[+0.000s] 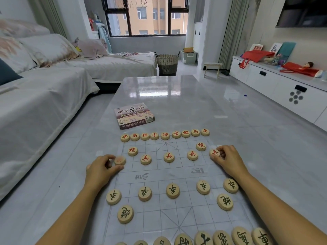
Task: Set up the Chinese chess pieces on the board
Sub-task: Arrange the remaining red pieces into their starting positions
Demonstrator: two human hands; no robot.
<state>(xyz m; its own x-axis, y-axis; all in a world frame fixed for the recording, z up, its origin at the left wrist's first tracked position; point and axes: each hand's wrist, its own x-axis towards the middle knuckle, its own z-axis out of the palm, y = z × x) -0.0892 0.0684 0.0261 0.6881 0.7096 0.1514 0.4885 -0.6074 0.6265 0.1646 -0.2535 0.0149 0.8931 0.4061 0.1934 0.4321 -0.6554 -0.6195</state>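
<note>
Two hands work the far soldier rank at once. Left hand, at centre left of the frame, has thumb and forefinger curled round a blurred red-marked piece at the left edge of the board. Right hand, at centre right, pinches a red soldier between thumb and curled fingers at the opposite edge.

Both pieces lie level with the three red soldiers set between them. This suggests the hands are seating the two end soldiers on their points to complete that rank. Whether either piece lies flat on the sheet cannot be told.

Above, nine red back-row pieces line the far edge, with two red cannons between them and the soldiers. In the lower half, five black soldiers, two black cannons and the black back row, cut by the bottom edge, face the opposite way.

Judgement: setup is nearly complete. Game box lies on the table above the board, outside the grid.
</note>
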